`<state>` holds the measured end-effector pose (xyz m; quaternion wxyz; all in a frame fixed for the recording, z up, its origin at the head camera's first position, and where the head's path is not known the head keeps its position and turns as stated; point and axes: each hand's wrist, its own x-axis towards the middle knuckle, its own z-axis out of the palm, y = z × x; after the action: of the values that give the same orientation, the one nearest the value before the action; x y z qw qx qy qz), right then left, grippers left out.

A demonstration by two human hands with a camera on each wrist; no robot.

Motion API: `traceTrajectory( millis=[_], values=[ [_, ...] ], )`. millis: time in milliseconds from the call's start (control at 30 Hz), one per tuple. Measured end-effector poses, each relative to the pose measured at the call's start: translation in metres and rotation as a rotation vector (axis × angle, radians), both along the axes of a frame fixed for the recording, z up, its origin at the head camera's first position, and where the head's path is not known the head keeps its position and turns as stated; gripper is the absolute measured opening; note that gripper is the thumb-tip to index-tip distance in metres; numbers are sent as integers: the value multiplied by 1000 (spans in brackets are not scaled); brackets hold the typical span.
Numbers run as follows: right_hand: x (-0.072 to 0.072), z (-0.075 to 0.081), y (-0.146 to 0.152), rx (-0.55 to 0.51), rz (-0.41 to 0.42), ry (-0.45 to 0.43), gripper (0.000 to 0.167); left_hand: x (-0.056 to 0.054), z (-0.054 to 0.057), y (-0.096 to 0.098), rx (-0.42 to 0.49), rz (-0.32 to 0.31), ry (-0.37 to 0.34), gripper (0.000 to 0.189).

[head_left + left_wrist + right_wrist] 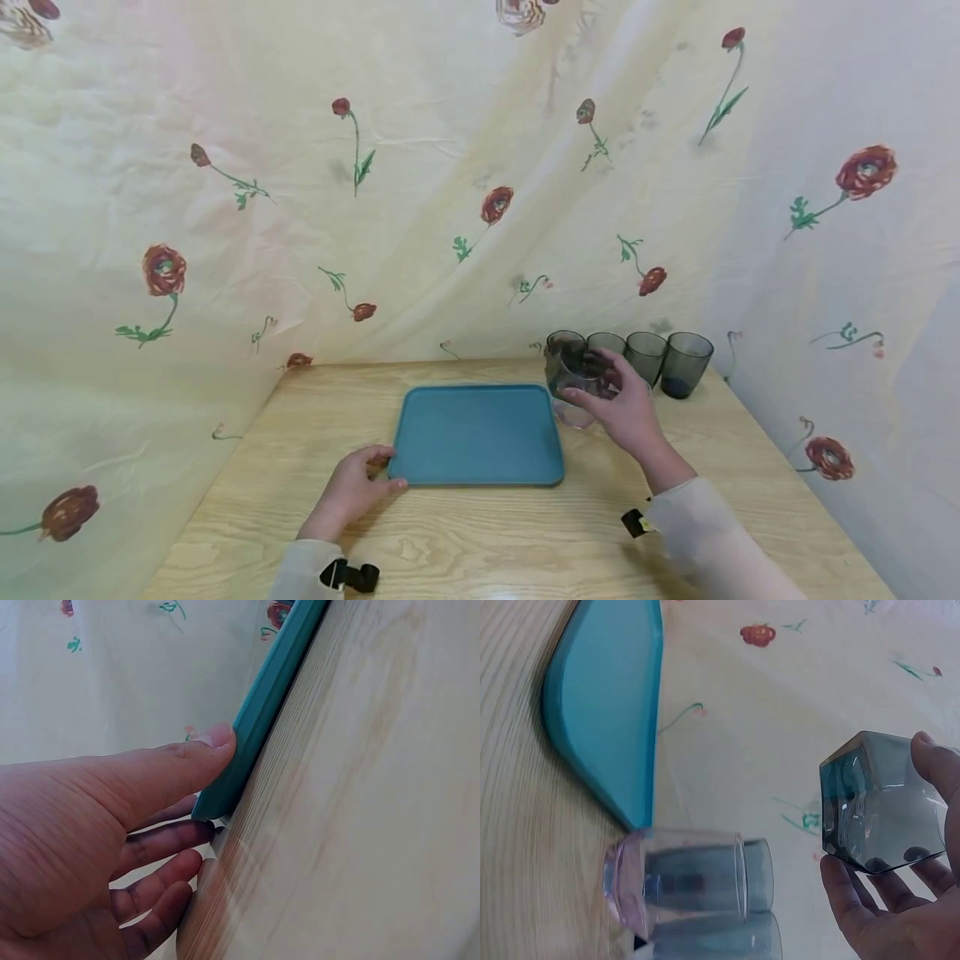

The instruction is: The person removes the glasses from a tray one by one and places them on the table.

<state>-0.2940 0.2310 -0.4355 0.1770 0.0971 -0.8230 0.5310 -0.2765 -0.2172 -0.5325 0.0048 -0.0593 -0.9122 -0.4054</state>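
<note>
My right hand (626,412) grips a smoky grey drinking glass (877,802), thumb on one side and fingers on the other, raised off the table. Just below it stands a clear, pink-tinted glass (694,874). More smoky grey glasses (686,365) stand in a row at the back right, some partly hidden by the hand. A blue-green rectangular tray (476,435) lies flat in the middle of the table. At its front left corner, my left hand (352,487) holds the edge between thumb and fingers; in the left wrist view the thumb (199,754) presses on the rim.
The light wooden table (450,542) reaches back to a hanging flowered cloth (420,208), which also closes in both sides. The row of glasses stands close to that cloth. A black strap mount (348,575) sits on the left wrist, another (635,523) on the right.
</note>
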Motion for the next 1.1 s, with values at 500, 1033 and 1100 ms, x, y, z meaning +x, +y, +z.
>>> traceTrajectory(
  millis=[500,1033,1100],
  values=[
    [17,-7,62,0,-196,-6,85,1,-1,-1,21,14,-19,59],
    [11,-24,104,-218,-425,-66,83,1,0,1,26,10,-20,56],
    [10,-27,108,-259,-448,-64,83,0,0,0,22,9,-17,56]
  ],
)
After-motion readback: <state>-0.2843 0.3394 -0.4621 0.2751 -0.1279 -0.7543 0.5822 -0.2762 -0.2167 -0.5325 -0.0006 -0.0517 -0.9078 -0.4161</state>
